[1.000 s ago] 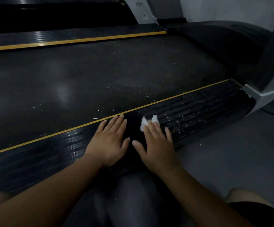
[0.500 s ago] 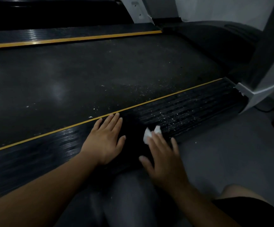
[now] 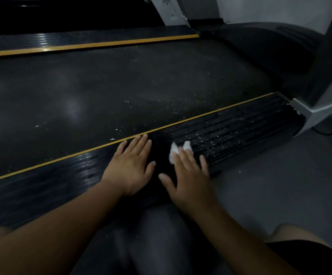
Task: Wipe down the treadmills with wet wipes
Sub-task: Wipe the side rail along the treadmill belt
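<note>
Dim room, grey floor (image 3: 270,187) on right. Dark belt (image 3: 121,86) and near ribbed side rail (image 3: 240,126) under white specks (image 3: 216,139). Left hand (image 3: 130,167) flat on rail, empty; right hand (image 3: 189,175), fingers straight, pressing wet wipe (image 3: 173,153) there.

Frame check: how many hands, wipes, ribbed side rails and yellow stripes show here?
Hands: 2, left hand and right hand
Wet wipe: 1
Ribbed side rails: 2, near rail and far rail
Yellow stripes: 2, near stripe and far stripe
Total: 7
</note>
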Action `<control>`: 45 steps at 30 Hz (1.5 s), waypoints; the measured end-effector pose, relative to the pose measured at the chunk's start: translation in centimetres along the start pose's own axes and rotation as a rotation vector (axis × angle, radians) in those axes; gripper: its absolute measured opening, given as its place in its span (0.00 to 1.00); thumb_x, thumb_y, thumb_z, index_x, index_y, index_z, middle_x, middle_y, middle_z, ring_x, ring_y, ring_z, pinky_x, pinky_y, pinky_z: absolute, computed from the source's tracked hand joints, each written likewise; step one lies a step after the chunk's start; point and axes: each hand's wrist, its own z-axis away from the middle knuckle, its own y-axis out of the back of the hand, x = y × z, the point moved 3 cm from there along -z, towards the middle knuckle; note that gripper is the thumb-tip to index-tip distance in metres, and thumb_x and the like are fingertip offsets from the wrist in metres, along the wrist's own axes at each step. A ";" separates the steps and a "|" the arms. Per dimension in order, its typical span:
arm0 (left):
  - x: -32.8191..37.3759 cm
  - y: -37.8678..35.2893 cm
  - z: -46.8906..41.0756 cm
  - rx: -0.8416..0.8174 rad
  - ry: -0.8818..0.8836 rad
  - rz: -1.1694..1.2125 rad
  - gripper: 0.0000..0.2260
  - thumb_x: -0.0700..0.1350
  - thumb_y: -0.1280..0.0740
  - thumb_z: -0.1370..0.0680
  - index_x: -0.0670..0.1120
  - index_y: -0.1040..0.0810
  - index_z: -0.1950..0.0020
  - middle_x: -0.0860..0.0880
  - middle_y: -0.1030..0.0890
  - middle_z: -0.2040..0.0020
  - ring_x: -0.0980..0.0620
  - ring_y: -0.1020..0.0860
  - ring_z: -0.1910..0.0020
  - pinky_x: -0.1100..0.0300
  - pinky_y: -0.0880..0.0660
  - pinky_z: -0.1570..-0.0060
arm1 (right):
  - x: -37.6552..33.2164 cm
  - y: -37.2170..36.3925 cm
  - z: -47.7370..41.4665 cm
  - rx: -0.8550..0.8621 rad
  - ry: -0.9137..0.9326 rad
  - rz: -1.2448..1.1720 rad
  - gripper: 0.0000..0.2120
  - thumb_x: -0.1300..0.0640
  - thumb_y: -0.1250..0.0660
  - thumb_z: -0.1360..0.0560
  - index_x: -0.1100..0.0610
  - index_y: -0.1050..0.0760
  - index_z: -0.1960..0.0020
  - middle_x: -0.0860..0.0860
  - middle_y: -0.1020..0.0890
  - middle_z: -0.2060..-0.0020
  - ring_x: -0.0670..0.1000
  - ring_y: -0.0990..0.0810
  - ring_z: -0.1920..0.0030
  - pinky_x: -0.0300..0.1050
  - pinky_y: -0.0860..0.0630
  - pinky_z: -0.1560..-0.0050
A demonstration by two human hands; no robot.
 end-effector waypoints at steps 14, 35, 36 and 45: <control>0.0 0.1 -0.2 -0.011 0.002 0.008 0.38 0.64 0.63 0.24 0.48 0.50 0.17 0.50 0.55 0.17 0.55 0.58 0.19 0.51 0.58 0.21 | 0.8 0.2 -1.0 -0.064 0.039 -0.016 0.36 0.33 0.54 0.21 0.55 0.35 0.23 0.54 0.38 0.21 0.52 0.43 0.20 0.58 0.52 0.22; 0.0 0.1 -0.2 -0.010 0.000 0.005 0.37 0.63 0.64 0.24 0.48 0.52 0.17 0.50 0.56 0.18 0.54 0.60 0.19 0.51 0.60 0.21 | 2.1 0.6 -2.4 0.034 0.013 -0.020 0.30 0.40 0.51 0.20 0.55 0.27 0.28 0.52 0.27 0.27 0.50 0.31 0.25 0.59 0.45 0.24; 0.1 0.1 -0.3 -0.012 -0.001 -0.003 0.37 0.63 0.64 0.24 0.48 0.53 0.17 0.50 0.57 0.18 0.54 0.60 0.19 0.51 0.60 0.21 | 2.0 0.6 -3.3 0.029 -0.033 -0.040 0.30 0.40 0.52 0.20 0.56 0.27 0.28 0.53 0.27 0.27 0.51 0.32 0.25 0.60 0.46 0.23; 0.0 0.2 -0.3 -0.025 -0.010 0.004 0.38 0.64 0.65 0.24 0.49 0.53 0.17 0.51 0.57 0.18 0.55 0.60 0.20 0.53 0.62 0.22 | 1.9 0.1 -2.9 0.009 0.016 -0.049 0.29 0.43 0.52 0.19 0.56 0.29 0.26 0.51 0.29 0.26 0.49 0.34 0.24 0.62 0.41 0.24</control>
